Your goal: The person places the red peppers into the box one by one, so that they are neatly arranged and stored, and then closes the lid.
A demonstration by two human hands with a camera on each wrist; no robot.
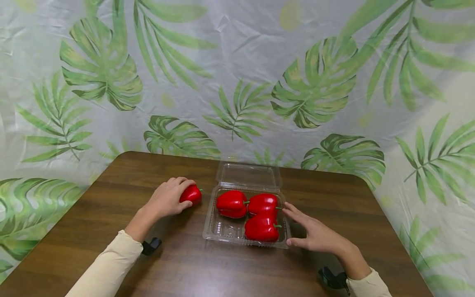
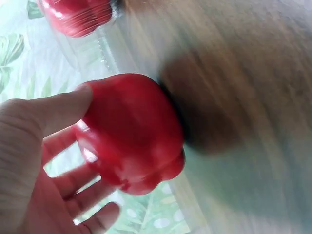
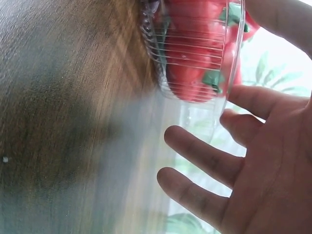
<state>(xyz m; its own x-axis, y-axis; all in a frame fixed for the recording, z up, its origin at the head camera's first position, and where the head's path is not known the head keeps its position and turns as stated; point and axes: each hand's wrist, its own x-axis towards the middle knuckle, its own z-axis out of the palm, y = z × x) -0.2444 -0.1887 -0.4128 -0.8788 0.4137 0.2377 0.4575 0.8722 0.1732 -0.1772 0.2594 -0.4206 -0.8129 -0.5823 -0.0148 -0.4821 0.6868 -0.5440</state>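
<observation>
My left hand [image 1: 171, 197] grips a red bell pepper [image 1: 191, 195] to the left of a clear plastic clamshell container [image 1: 208, 231]. In the left wrist view the thumb lies along one side of the pepper [image 2: 131, 131] and the fingers are around the other, with the pepper right at the tabletop. Three more red bell peppers with green stems [image 1: 231, 203] lie inside the container, whose front left corner holds none. At the container's right rim, my right hand [image 1: 315, 232] rests with its fingers spread and relaxed, thumb by the front corner.
The container's hinged lid [image 1: 248, 175] is tipped back, away from me. Everything stands on a dark brown wooden table [image 1: 178, 264]. Behind the table hangs a leaf-patterned cloth [image 1: 245, 62]. A small black device [image 1: 151, 246] is strapped at each wrist.
</observation>
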